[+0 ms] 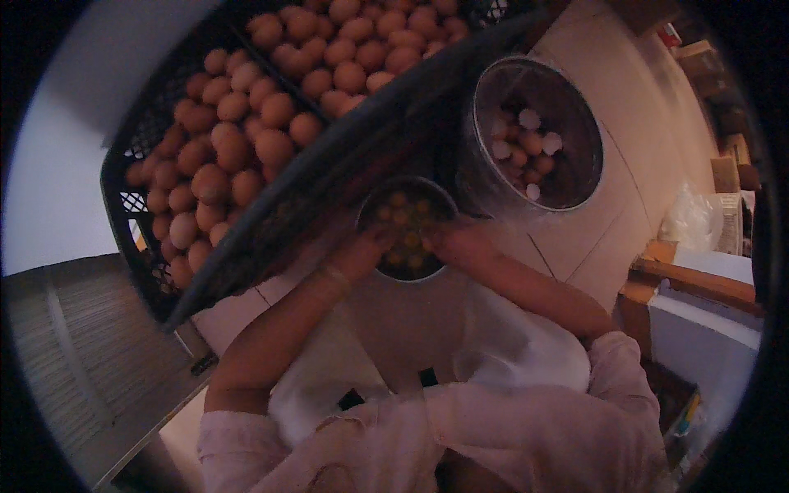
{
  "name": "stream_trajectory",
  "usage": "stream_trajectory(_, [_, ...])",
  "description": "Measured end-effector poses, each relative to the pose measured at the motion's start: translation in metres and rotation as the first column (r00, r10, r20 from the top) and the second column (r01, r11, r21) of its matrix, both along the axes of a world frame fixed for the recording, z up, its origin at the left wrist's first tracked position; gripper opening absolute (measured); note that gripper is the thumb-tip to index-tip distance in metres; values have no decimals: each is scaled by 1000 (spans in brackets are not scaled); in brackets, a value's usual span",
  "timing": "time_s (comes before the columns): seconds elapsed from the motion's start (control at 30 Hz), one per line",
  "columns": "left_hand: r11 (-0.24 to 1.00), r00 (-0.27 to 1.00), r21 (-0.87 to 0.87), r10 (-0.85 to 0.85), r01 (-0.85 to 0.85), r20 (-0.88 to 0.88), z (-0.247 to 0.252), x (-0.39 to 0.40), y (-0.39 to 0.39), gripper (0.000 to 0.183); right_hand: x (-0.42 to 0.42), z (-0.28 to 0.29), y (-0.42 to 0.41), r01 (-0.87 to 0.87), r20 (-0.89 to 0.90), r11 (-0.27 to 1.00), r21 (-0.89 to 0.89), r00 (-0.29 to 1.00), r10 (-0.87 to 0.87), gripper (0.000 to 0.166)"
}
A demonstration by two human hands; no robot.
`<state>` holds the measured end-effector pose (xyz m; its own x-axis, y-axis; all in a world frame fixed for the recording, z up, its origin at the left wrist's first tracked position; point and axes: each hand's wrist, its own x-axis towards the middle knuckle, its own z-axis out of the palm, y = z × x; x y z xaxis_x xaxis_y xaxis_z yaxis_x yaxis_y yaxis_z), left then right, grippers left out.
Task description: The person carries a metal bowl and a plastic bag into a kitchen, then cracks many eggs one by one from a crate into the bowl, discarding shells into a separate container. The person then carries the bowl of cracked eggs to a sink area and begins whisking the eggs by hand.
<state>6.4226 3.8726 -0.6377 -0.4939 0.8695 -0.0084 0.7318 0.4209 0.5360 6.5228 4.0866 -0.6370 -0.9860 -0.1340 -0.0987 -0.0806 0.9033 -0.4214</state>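
Observation:
Both my hands are over a round metal-rimmed bowl (405, 275) that holds several egg yolks (412, 238) in dim light. My left hand (372, 243) reaches over the bowl's left edge, and my right hand (449, 239) over its right edge. Blur and shadow hide the fingertips, so whether either hand holds something cannot be told. Right of the bowl and further out stands a larger metal-rimmed bucket (601, 163), with eggshells (531, 145) at its bottom. Beyond my left hand, a dark plastic crate (117, 209) is heaped with brown eggs (234, 148).
The crate's thick edge slants close above my left forearm. A corrugated panel (80, 345) lies at the left. At the right are a white box with brown trim (703, 320), a clear plastic bag (684, 215) and cartons (727, 166). The floor is tiled (616, 123).

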Motion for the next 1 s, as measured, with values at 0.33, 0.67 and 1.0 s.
stream_trajectory(0.33, [792, 989, 607, -39, -57, 145, 162, -31, 103, 47, -9, 175, 60, 278, -443, 919, -279, 812, -380, 46])
stream_trajectory(0.67, [979, 986, 201, 51, -19, -157, 234, -138, 147, 19, -33, 134, 125, 516, -297, 741, -430, 694, -656, 59])
stream_trajectory(1.0, [901, 988, -410, -108, 144, 110, 184, -178, 88, 34, -36, 116, 114, 562, -266, 671, -484, 635, -725, 47])
